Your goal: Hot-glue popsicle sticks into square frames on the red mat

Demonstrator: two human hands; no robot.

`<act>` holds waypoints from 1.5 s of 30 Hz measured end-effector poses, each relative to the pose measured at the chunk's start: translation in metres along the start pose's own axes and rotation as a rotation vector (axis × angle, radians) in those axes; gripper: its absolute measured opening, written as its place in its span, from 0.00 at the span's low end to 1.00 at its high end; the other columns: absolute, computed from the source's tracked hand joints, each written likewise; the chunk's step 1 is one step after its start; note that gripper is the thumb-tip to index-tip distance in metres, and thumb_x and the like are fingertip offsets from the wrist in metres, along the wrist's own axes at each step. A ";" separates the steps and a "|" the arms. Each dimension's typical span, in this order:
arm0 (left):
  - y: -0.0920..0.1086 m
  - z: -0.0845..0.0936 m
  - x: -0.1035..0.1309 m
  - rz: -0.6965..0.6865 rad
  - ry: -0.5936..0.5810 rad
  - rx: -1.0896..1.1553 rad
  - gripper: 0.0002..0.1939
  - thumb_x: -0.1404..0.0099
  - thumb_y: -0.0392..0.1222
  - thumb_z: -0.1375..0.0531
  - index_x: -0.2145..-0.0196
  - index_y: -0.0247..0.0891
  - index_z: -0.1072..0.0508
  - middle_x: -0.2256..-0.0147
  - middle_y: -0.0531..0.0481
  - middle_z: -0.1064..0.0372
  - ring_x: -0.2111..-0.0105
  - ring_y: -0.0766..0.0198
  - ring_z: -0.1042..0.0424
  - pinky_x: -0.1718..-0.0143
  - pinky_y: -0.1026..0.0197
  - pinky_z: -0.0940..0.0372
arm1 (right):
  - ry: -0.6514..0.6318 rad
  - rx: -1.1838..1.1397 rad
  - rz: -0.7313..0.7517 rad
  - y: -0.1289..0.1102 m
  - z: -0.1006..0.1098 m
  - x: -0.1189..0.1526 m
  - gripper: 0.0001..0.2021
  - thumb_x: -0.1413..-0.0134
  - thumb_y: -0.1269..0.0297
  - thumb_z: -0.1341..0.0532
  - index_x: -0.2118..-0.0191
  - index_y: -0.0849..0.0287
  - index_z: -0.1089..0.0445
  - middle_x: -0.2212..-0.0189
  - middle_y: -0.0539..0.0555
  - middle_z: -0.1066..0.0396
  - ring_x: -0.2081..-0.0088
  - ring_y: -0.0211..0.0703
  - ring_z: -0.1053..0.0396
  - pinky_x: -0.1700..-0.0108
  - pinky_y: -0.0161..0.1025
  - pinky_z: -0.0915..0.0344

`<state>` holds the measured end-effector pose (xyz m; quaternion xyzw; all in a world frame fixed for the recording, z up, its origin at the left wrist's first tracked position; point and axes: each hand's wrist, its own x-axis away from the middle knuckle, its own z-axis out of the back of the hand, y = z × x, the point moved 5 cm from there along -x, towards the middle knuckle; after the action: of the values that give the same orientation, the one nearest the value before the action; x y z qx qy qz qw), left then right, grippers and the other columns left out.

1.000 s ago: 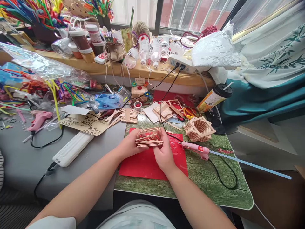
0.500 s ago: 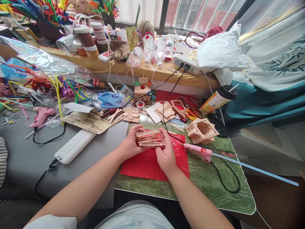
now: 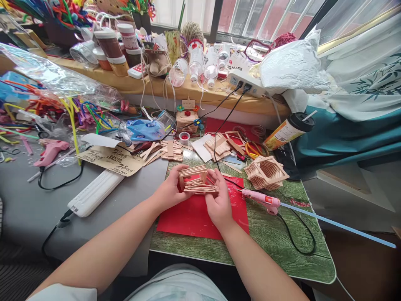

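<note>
Between my two hands is a small frame of stacked popsicle sticks [image 3: 200, 189], held tilted above a red sheet [image 3: 200, 217]. My left hand [image 3: 173, 189] grips its left side, thumb low and fingers behind. My right hand [image 3: 219, 200] closes on its right side, the fingertips partly hidden by the sticks. Through the frame's open middle, several sticks lie at a slant. A pink glue gun [image 3: 261, 198] with a long blue glue stick lies to the right of the red sheet. Behind it stands a twisted stack of popsicle sticks [image 3: 266, 172].
Loose popsicle sticks [image 3: 171, 150] lie behind my hands, near a small stick box [image 3: 187, 121]. A cup [image 3: 290, 130] leans at the right rear. A white power strip [image 3: 95, 194] and a second pink glue gun [image 3: 50, 151] are on the left. A black cord [image 3: 224, 119] runs across the middle.
The popsicle-stick frame has tilted in my hands, so its open middle shows more clearly. Both hands stay on it in nearly the same place. The camera view has shifted slightly.
</note>
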<state>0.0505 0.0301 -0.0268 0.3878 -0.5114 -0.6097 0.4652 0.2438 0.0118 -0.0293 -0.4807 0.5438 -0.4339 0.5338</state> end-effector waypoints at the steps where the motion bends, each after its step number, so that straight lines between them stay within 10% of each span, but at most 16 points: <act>1: -0.002 0.000 0.000 0.004 0.001 -0.005 0.43 0.36 0.44 0.29 0.32 0.47 0.48 0.48 0.42 0.25 0.55 0.57 0.19 0.50 0.53 0.24 | -0.002 0.003 0.005 -0.001 0.000 0.000 0.36 0.33 0.69 0.39 0.24 0.47 0.48 0.26 0.59 0.41 0.26 0.54 0.40 0.25 0.60 0.40; 12: -0.004 -0.005 0.000 0.025 -0.068 -0.037 0.41 0.34 0.39 0.33 0.32 0.46 0.51 0.56 0.46 0.20 0.56 0.56 0.18 0.51 0.53 0.26 | -0.066 0.016 -0.006 -0.008 -0.003 0.006 0.38 0.36 0.68 0.37 0.24 0.47 0.48 0.25 0.57 0.44 0.26 0.56 0.42 0.25 0.60 0.40; 21: -0.004 0.001 -0.005 0.007 0.017 -0.022 0.42 0.31 0.47 0.34 0.29 0.46 0.53 0.43 0.40 0.28 0.50 0.56 0.21 0.49 0.53 0.25 | -0.003 -0.005 0.021 -0.016 0.004 0.004 0.16 0.30 0.59 0.38 0.40 0.48 0.31 0.31 0.58 0.36 0.31 0.54 0.35 0.32 0.53 0.33; 30: -0.004 -0.003 -0.002 0.064 -0.026 -0.154 0.30 0.30 0.45 0.38 0.35 0.46 0.43 0.62 0.55 0.29 0.70 0.67 0.28 0.66 0.65 0.32 | -0.019 0.125 0.032 -0.016 0.014 -0.004 0.11 0.29 0.53 0.40 0.62 0.51 0.26 0.63 0.54 0.28 0.53 0.52 0.29 0.42 0.50 0.32; 45: 0.019 0.010 0.007 0.003 -0.124 -0.325 0.40 0.27 0.42 0.41 0.23 0.46 0.51 0.42 0.43 0.26 0.47 0.54 0.23 0.45 0.57 0.29 | -0.172 0.076 0.017 -0.017 0.018 -0.005 0.20 0.27 0.52 0.42 0.69 0.52 0.21 0.65 0.54 0.26 0.55 0.52 0.28 0.48 0.48 0.32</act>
<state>0.0426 0.0246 -0.0065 0.2683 -0.4342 -0.7066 0.4901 0.2626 0.0148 -0.0128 -0.4912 0.4831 -0.4067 0.5999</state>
